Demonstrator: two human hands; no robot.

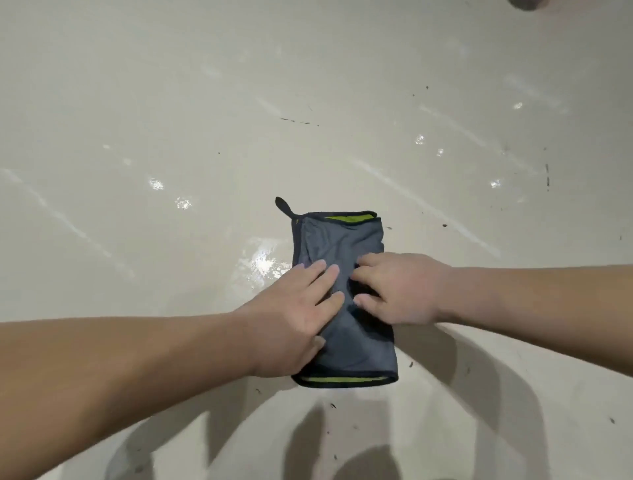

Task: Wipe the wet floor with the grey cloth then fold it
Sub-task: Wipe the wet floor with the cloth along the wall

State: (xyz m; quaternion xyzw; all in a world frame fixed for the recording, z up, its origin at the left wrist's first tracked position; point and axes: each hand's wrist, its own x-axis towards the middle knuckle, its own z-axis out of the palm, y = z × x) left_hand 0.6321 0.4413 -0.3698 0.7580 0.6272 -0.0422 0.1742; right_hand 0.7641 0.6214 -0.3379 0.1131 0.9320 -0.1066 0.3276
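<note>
The grey cloth lies folded into a narrow rectangle on the pale floor, with green lining showing at its far and near ends and a dark loop at the far left corner. My left hand rests flat on the cloth's left side, fingers spread. My right hand presses on the right side, fingers bent onto the fabric. The two hands' fingertips almost meet over the cloth's middle.
A wet glossy patch shines on the floor just left of the cloth. Small water spots and dark specks are scattered around. A dark object shows at the top edge.
</note>
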